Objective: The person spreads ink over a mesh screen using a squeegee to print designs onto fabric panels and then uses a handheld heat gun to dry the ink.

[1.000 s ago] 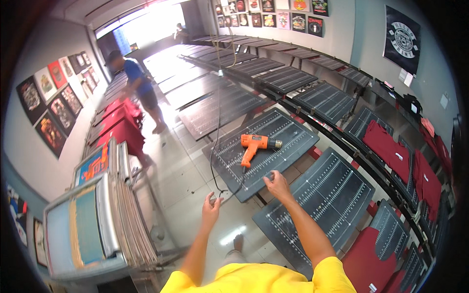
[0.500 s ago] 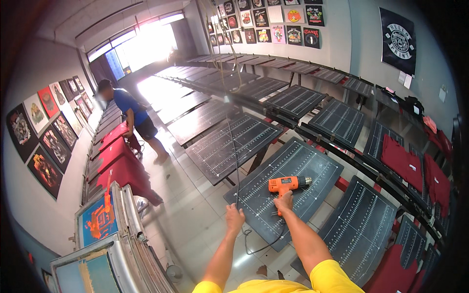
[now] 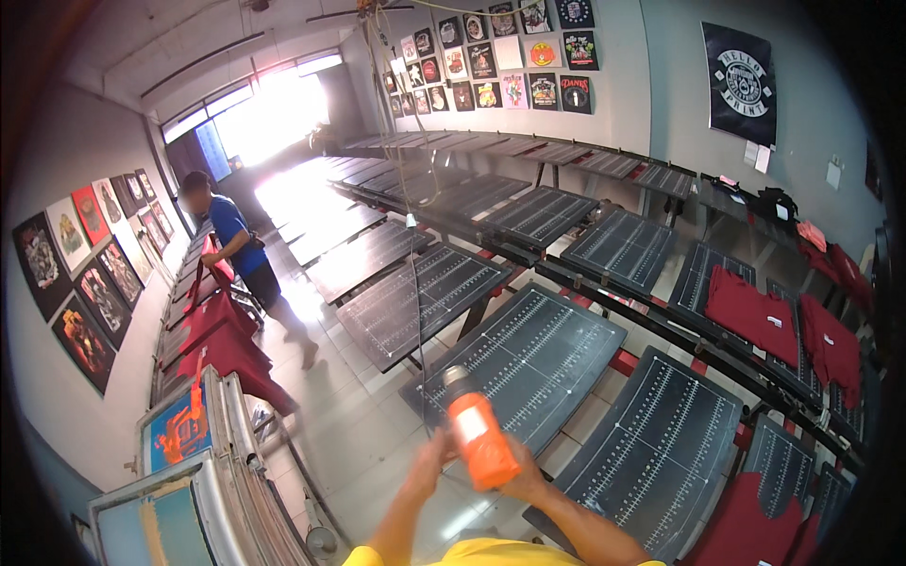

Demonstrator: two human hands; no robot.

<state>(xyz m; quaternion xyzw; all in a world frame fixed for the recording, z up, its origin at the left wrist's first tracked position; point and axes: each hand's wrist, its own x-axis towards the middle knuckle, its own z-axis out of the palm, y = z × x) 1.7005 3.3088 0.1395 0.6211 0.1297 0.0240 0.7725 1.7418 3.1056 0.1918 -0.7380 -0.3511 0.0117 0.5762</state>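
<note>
An orange heat gun (image 3: 479,436) with a dark metal nozzle is raised in front of me, nozzle pointing away and slightly left. My right hand (image 3: 525,479) is closed round it from behind and below, its fingers mostly hidden by the body. Just left of the gun, my left hand (image 3: 430,464) is closed at the lower end of a thin dark power cord (image 3: 420,354); its fingers are somewhat blurred. The cord hangs from overhead. Beneath and beyond the gun is a dark printing board (image 3: 557,354) with white ruled markings.
More marked boards (image 3: 651,443) stand in rows along dark rails. Dark red shirts (image 3: 752,311) lie on boards at the right. Framed screens (image 3: 175,429) lean at the lower left. A co-worker in blue (image 3: 231,231) handles red fabric at the far left.
The heat gun has come up off the board toward me, turning from pointing right to pointing away. Both hands have drawn nearer each other. The co-worker has straightened up, lifting red fabric.
</note>
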